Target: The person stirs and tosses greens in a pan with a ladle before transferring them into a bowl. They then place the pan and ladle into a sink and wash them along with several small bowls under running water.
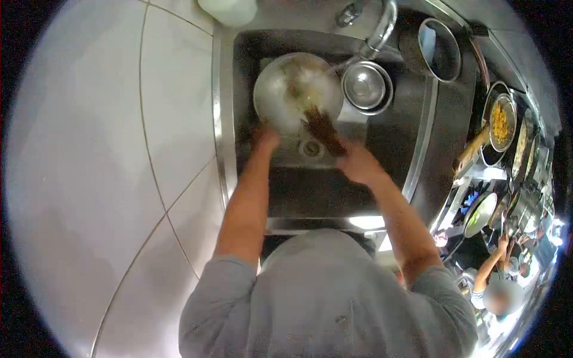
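Observation:
A wide metal wok (271,89) lies in the sink, its inside wet, blurred and partly hidden by steam or spray. My left hand (265,138) is closed at the wok's near left edge; whether it grips the rim or a handle is too blurred to tell. In my right hand (360,164) is a brown bamboo wok brush (322,128), fingers wrapped round its near end. The bristle tips point up and left, reaching over the wok's near right part. Water runs from the curved faucet (382,36) toward the wok.
Nested steel bowls (365,86) sit right of the wok, near a sink drain (311,148). A round pot (440,51) stands at the back right. Further right are a strainer of yellow food (501,122), a lit burner (470,201), a pale pan (481,215) and a co-worker (498,292).

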`<state>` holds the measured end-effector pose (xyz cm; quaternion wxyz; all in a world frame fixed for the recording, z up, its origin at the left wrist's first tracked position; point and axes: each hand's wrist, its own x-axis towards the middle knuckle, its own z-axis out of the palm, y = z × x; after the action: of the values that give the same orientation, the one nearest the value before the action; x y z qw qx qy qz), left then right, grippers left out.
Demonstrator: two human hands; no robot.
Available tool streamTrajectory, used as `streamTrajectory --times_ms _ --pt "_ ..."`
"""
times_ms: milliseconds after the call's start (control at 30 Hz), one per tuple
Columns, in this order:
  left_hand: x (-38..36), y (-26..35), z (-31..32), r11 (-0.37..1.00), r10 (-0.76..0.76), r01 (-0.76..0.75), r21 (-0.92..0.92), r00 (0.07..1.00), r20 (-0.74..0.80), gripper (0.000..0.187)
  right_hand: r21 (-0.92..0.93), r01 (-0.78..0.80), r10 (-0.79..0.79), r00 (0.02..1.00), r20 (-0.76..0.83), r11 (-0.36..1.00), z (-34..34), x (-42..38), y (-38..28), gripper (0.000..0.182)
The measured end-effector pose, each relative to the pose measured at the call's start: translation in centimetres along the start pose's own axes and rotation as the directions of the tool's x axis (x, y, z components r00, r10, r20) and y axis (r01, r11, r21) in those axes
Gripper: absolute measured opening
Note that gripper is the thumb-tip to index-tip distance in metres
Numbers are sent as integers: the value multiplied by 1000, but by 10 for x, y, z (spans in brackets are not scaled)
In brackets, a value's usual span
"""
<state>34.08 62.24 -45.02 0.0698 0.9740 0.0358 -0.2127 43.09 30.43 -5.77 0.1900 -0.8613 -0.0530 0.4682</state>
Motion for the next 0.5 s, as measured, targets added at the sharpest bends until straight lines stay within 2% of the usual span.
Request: streamTrajectory --times_ms 33,67,100,133,167,200,233,267,300,333,367,400,467,500 --pt "-16 22 -77 944 -76 200 -262 907 415 36 55 99 -93 990 -110 994 13 20 0 64" --pt "-35 50 -179 814 -138 507 -284 644 753 39 44 110 -105 988 -110 993 7 34 -18 64" --pt "-42 46 -151 696 -87 607 -383 601 794 40 130 -97 73 982 173 987 -6 32 -44 64" --pt "-46 38 -122 558 -28 694 -456 565 825 41 157 -313 214 866 452 937 -14 37 -59 64" --pt "-51 40 -138 565 -34 692 -449 563 826 41 -251 222 -237 971 -32 942 75 106 41 60" --pt "-61 55 -165 599 -55 672 -436 577 815 42 -248 229 -244 969 -31 941 57 120 30 60" --pt "-75 68 -180 634 -79 652 -415 589 804 42 -146 73 -88 992 -94 987 29 127 6 62" --pt "-83 73 -160 564 -199 678 -471 666 719 40 -32 -76 71 986 -149 997 10 143 -16 66" --pt "-83 75 -138 650 -214 619 -440 705 676 39 -16 -78 75 987 -143 997 16 157 -34 66" --pt "-89 74 -124 724 -222 562 -400 739 635 39 29 38 -34 989 -142 999 25 168 -54 64" --pt "-93 71 -127 725 -230 568 -390 733 640 39 70 158 -147 978 -150 985 33 177 -62 63" --pt "-95 68 -131 664 -234 616 -424 709 665 39 76 160 -148 978 -148 984 43 171 -61 63" --pt "-89 66 -153 535 -223 688 -491 675 703 38 106 480 -472 877 -89 871 69 153 -43 61" --pt "-86 67 -163 463 -213 718 -520 659 721 37 104 480 -471 877 -96 871 53 136 -37 61"
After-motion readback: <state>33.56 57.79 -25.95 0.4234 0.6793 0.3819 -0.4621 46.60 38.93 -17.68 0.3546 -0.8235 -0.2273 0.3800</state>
